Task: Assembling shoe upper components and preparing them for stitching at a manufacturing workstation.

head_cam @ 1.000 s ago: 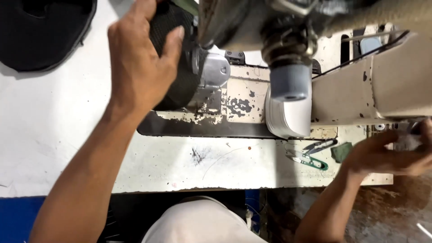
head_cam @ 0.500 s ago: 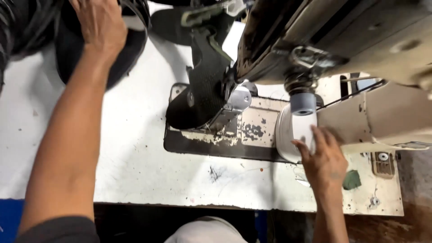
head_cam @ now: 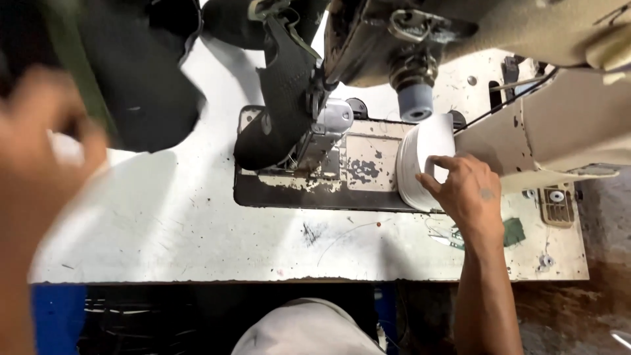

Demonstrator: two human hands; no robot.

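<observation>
Glaring bright across the white tabletop [head_cam: 164, 223] toward nine o'clock; smearing the left hand [head_cam: 39, 138] into motion blur; sinking into deep shadow at six and twelve o'clock.

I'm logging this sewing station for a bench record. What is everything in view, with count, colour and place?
Sewing machine: one, beige and worn, top right, over the table.
Table: one, white and scuffed, across the middle.
Dark fabric: one piece, blackish green, under the machine's needle area.
Black fabric: one heap, top left on the table.
White roll: one, beside the machine's base, centre right.
Green scrap: one, near the table's right edge.
Left hand: blurred, raised at far left.
Right hand: fingers on the white roll.
</observation>
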